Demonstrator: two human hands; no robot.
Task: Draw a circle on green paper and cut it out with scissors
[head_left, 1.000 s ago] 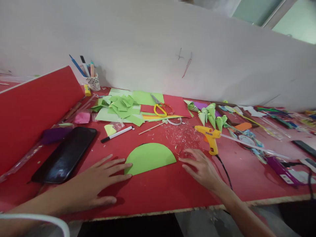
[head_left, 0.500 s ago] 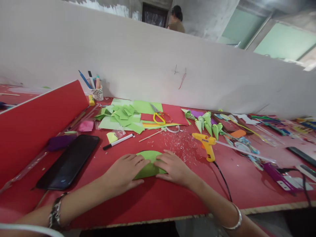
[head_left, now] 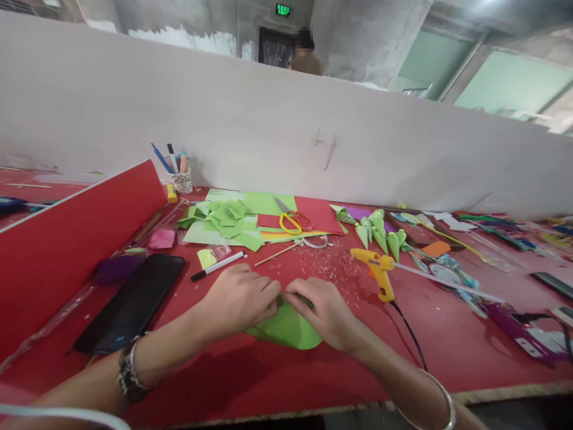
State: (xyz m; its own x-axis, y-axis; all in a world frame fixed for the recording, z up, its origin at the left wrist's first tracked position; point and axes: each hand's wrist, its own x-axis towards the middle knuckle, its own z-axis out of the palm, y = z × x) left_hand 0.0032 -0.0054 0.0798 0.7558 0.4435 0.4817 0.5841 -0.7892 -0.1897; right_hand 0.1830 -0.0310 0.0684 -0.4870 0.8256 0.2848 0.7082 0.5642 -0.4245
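Note:
A piece of green paper (head_left: 286,328) with a rounded lower edge is between my two hands, above the red table (head_left: 215,382). My left hand (head_left: 244,298) is closed on its upper left edge, fingers curled. My right hand (head_left: 324,310) pinches the top edge close beside the left, thumb and fingers together. The fingers hide part of that upper edge. Just beyond the left hand lies a black-capped white marker (head_left: 218,265). To the right of my right hand rests a yellow glue gun (head_left: 378,272) with a long glue stick in its back.
A black phone (head_left: 132,301) lies at left by a red board (head_left: 76,245). Behind are cut green papers (head_left: 226,218), yellow-handled scissors (head_left: 290,223), green paper cones (head_left: 378,230) and a pen cup (head_left: 182,181). A purple device (head_left: 514,334) sits at right. A person (head_left: 307,57) is beyond the white partition.
My hands have gone from lying flat over the green paper to gripping its upper edge, fingers closed and nearer each other. More of the paper's lower part shows. The view has tilted slightly up.

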